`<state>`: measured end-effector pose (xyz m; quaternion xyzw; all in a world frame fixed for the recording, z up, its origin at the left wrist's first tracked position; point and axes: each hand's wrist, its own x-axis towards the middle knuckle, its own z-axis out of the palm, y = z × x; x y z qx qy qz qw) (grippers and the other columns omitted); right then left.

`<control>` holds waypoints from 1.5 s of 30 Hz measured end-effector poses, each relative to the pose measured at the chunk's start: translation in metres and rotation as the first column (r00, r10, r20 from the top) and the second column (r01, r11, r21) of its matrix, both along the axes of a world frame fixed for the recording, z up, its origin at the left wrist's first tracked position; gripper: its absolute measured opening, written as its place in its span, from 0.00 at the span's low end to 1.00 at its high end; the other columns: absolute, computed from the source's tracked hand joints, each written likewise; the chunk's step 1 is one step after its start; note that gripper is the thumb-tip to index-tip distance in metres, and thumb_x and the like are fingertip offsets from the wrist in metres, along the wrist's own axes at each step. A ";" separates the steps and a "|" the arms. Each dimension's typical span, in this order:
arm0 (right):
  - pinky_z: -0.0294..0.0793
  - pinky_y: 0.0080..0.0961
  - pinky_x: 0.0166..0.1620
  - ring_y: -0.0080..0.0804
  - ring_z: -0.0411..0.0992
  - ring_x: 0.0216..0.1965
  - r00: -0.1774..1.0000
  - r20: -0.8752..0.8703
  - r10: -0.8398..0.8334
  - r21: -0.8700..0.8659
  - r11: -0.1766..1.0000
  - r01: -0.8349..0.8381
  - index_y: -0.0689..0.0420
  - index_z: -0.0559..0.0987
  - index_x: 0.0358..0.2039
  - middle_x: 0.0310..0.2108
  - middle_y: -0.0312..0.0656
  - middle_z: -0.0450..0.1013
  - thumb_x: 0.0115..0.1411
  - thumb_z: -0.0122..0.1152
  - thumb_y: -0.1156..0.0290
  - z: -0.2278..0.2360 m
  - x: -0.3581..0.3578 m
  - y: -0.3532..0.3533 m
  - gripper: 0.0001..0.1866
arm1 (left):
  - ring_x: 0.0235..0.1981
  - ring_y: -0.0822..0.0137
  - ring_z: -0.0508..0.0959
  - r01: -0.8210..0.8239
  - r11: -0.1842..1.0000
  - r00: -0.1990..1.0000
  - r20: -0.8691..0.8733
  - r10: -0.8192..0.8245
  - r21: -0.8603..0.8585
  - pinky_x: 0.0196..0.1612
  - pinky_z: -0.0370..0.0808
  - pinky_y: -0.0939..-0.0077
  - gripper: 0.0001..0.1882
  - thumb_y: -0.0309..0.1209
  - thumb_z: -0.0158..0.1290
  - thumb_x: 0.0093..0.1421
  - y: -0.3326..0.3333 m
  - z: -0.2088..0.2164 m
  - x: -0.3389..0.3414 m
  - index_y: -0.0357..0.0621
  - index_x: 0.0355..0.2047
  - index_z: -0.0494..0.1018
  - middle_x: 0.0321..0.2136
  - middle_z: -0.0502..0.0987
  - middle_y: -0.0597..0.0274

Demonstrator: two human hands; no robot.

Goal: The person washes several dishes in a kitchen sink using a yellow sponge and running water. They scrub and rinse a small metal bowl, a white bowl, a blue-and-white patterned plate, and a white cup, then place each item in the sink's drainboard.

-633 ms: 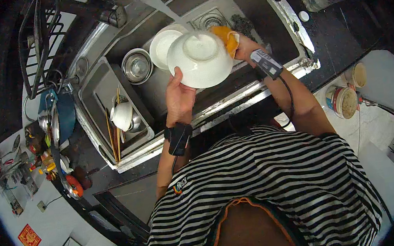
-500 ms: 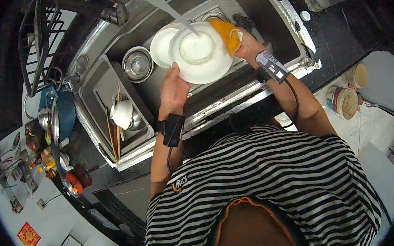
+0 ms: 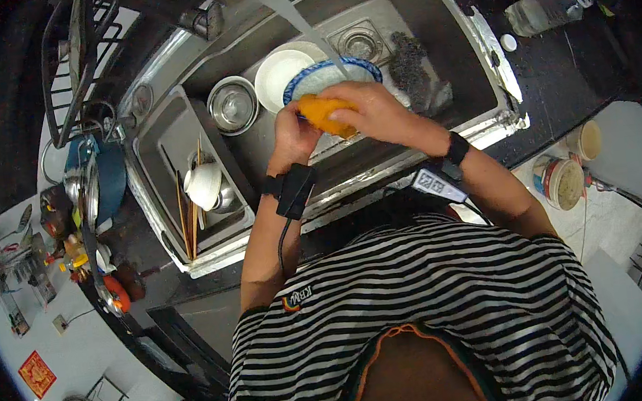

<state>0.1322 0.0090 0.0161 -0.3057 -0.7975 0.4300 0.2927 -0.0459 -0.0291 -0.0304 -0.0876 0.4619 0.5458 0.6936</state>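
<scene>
Over the large sink basin (image 3: 364, 11), my left hand (image 3: 295, 135) grips the near left edge of a white plate with a blue patterned rim (image 3: 308, 84). The plate is tilted, its inner face showing. My right hand (image 3: 382, 113) presses an orange cloth (image 3: 322, 114) onto the plate's near side, the fingers closed round the cloth. The cloth and both hands hide the near part of the plate. A stream of water (image 3: 296, 19) falls onto the far side of it. Just behind sits a white dish (image 3: 275, 79), with steel bowls (image 3: 233, 105) to its left.
A dark scouring mesh (image 3: 408, 64) lies near the drain (image 3: 359, 45). The small left basin holds a white bowl (image 3: 202, 186) and chopsticks (image 3: 182, 214). A plastic bottle (image 3: 546, 12) and white cap (image 3: 507, 42) lie on the right counter. A black rack (image 3: 80, 69) stands left.
The plate has turned over from its white underside to its blue-rimmed inner face. My right hand has moved left with the cloth, from the plate's right edge to its near side.
</scene>
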 end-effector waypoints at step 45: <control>0.75 0.31 0.36 0.35 0.74 0.32 0.673 -0.145 -0.726 -0.932 0.329 0.153 0.59 0.71 0.40 0.33 0.43 0.73 0.52 0.57 0.74 -0.055 -0.017 0.017 0.14 | 0.53 0.65 0.64 0.217 0.888 0.800 -0.595 0.076 0.405 0.56 0.59 0.72 0.31 0.28 0.52 0.55 -0.005 0.065 0.013 0.42 0.58 0.53 0.48 0.66 0.56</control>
